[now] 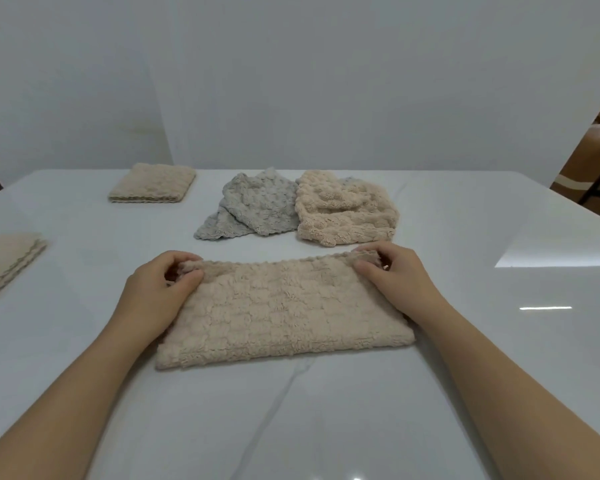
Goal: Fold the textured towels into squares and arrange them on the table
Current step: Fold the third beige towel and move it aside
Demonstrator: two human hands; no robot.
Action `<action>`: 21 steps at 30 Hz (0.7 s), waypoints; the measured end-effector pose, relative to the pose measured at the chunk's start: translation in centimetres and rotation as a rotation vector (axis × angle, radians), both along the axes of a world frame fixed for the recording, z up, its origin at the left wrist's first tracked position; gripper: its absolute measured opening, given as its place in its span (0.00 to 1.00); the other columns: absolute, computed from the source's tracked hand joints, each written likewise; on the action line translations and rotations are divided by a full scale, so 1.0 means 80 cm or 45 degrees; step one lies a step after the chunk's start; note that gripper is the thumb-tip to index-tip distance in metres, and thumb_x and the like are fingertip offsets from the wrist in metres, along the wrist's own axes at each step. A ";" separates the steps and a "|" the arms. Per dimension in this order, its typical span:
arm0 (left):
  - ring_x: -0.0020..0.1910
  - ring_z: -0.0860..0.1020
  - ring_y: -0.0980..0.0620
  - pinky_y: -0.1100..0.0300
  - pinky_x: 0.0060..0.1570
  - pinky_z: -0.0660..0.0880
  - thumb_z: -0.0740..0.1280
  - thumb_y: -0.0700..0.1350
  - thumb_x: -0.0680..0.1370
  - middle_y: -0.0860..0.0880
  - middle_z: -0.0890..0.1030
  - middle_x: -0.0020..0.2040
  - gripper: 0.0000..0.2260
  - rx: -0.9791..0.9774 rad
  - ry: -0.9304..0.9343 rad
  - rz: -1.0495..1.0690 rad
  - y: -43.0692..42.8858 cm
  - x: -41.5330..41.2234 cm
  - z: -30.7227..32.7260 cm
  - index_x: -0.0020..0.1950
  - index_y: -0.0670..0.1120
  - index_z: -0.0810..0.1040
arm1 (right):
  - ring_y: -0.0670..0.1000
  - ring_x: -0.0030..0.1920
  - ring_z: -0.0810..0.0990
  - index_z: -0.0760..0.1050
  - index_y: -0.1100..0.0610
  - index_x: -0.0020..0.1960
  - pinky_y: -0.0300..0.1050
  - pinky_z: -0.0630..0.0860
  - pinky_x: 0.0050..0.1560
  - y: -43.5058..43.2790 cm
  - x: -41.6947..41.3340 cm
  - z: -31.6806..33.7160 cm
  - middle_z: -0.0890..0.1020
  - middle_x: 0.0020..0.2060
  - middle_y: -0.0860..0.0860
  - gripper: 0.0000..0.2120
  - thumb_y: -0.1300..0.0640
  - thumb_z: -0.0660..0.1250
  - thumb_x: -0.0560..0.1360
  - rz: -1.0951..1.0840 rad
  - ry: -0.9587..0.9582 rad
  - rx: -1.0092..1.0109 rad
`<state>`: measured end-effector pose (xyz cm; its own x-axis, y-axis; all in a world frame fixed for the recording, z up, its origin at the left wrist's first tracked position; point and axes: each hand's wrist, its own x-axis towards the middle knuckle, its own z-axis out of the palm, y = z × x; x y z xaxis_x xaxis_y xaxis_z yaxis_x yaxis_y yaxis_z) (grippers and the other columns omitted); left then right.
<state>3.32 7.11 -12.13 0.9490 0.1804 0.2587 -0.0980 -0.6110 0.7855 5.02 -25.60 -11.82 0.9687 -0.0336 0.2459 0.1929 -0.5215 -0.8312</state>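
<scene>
Soft, floppy beige towel (284, 310) lies half-folded on the bench (465, 341); left hand (160, 289) and right hand (392, 271) each pinch a far corner, best hold for light, limp cloth.

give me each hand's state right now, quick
Left hand: closed, pinching the far left corner of the near towel.
Right hand: closed, pinching its far right corner.
</scene>
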 end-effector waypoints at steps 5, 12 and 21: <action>0.30 0.74 0.62 0.69 0.32 0.71 0.68 0.42 0.77 0.52 0.79 0.37 0.06 -0.405 -0.032 0.023 0.000 -0.002 0.006 0.40 0.48 0.78 | 0.45 0.34 0.78 0.77 0.57 0.45 0.40 0.74 0.36 -0.002 -0.007 0.006 0.79 0.34 0.51 0.06 0.55 0.69 0.76 0.028 0.057 0.426; 0.32 0.78 0.57 0.61 0.33 0.74 0.63 0.46 0.81 0.51 0.80 0.37 0.08 -0.711 0.007 0.064 -0.015 -0.012 0.015 0.44 0.48 0.77 | 0.44 0.28 0.80 0.76 0.59 0.51 0.35 0.75 0.26 0.004 -0.014 0.015 0.83 0.33 0.49 0.06 0.67 0.64 0.78 0.104 0.170 0.858; 0.34 0.80 0.52 0.61 0.33 0.77 0.64 0.47 0.79 0.47 0.83 0.38 0.09 -0.906 0.258 0.071 -0.028 -0.027 0.033 0.44 0.44 0.79 | 0.59 0.53 0.83 0.78 0.60 0.60 0.56 0.79 0.55 -0.013 -0.016 0.023 0.84 0.53 0.59 0.16 0.53 0.68 0.76 0.145 0.571 1.032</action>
